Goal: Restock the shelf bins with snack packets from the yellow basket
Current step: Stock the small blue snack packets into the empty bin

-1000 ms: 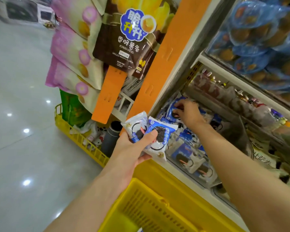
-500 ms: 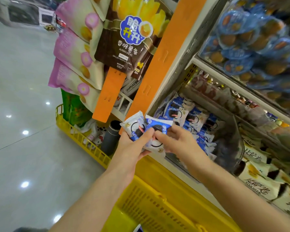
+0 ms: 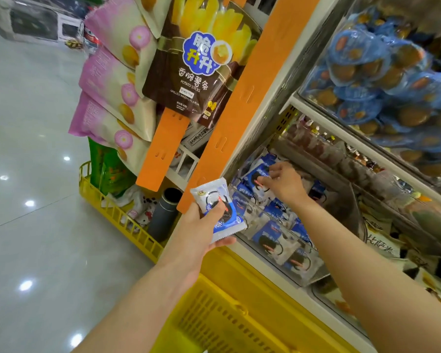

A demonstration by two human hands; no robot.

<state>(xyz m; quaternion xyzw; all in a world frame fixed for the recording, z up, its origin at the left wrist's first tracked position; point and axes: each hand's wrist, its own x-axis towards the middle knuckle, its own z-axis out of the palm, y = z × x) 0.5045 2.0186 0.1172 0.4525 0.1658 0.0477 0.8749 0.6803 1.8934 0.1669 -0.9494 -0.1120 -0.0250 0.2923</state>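
My left hand [image 3: 201, 228] grips a small stack of blue-and-white snack packets [image 3: 213, 200] in front of the shelf, just left of the clear shelf bin [image 3: 308, 276]. That bin holds several of the same packets. My right hand [image 3: 284, 183] reaches into the back of the bin, and its fingers pinch one blue-and-white packet [image 3: 256, 174] lying on the pile. The yellow basket [image 3: 214, 317] sits below my arms at the bottom of the view; its contents are hidden.
Orange hanging strips [image 3: 239, 110] carry a brown potato-stick bag [image 3: 189, 72] and pink bags [image 3: 107, 80] left of the shelf. A yellow floor rack [image 3: 127, 225] holds a grey cylinder [image 3: 163, 215]. Blue round packs [image 3: 382, 80] fill the upper bin; cream packets [image 3: 382, 245] lie to the right.
My right hand took one packet from the stack in my left hand and carried it into the back of the bin. My left hand has stayed in front of the shelf.
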